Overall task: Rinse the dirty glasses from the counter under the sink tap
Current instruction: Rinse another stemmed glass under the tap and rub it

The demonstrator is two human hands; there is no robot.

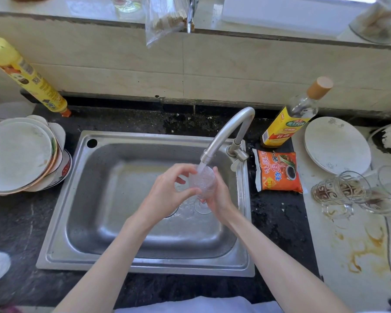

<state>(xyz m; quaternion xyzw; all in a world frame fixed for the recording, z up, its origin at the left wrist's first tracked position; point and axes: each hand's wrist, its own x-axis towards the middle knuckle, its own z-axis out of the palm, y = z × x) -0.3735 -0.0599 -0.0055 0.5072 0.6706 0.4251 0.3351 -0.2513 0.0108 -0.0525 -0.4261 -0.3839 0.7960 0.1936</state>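
A clear stemmed glass [204, 180] is held over the steel sink [113, 199], right under the tap spout [224, 132], and water runs into its bowl. My right hand [219, 195] grips the glass from the right side. My left hand [167, 190] curls round its left side, fingers at the rim. The glass's round foot shows below the hands. Several dirty glasses [341, 188] with brown residue lie tipped on the white counter at the right.
A stack of plates [20, 157] sits left of the sink, with a yellow spray can [27, 75] behind. Right of the tap stand a sauce bottle [291, 116], an orange packet [278, 170] and a white plate [336, 145]. Brown spills stain the right counter [366, 249].
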